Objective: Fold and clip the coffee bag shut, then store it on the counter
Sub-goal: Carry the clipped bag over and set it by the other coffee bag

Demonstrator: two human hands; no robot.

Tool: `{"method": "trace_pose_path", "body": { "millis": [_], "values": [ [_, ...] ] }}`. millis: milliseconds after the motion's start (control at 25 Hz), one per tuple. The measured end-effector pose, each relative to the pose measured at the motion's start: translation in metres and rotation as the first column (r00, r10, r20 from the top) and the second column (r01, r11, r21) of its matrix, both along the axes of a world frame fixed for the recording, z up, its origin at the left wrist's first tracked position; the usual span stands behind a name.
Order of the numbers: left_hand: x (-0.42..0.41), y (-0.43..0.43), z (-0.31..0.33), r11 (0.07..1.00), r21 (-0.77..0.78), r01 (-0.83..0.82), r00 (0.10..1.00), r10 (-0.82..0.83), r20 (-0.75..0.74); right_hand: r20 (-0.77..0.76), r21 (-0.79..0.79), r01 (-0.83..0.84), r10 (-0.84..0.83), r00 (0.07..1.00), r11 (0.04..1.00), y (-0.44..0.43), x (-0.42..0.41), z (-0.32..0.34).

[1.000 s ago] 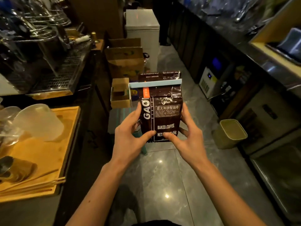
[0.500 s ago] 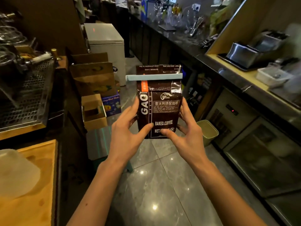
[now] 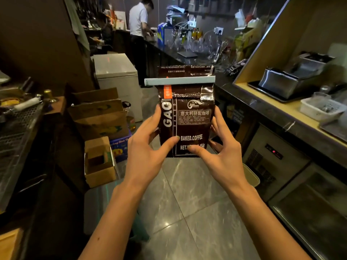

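A dark brown coffee bag (image 3: 187, 117) printed "BAKED.COFFEE" stands upright in the air at chest height. Its top is folded over, and a long pale blue clip (image 3: 179, 81) runs straight across the fold. My left hand (image 3: 148, 149) grips the bag's lower left side, thumb on the front. My right hand (image 3: 221, 152) holds the lower right side, thumb across the bottom print. Both sets of fingers wrap behind the bag and are hidden there.
A dark stone counter (image 3: 262, 107) runs along the right, bearing a steel container (image 3: 287, 81) and a white tub (image 3: 319, 108). Fridge units sit below it. Cardboard boxes (image 3: 99, 117) and a white chest freezer (image 3: 116, 76) stand left of the aisle. A person (image 3: 139, 25) works far back.
My view has swung up and to the right, away from the left worktop toward the right counter. The bag stays upright in both hands, the grip unchanged.
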State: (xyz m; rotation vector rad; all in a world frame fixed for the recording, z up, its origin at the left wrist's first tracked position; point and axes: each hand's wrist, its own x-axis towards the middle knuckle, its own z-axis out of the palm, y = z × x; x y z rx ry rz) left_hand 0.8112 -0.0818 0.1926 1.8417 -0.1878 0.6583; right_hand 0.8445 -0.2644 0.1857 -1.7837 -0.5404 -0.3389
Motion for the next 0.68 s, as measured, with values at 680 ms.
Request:
{"method": "trace_pose_path", "body": {
  "millis": [680],
  "values": [
    [0.304, -0.105, 0.022, 0.996, -0.006, 0.087, 0.996, -0.087, 0.011, 0.011, 0.023, 0.111, -0.111, 0.994, 0.994, -0.104, 0.289, 0.013]
  ]
}}
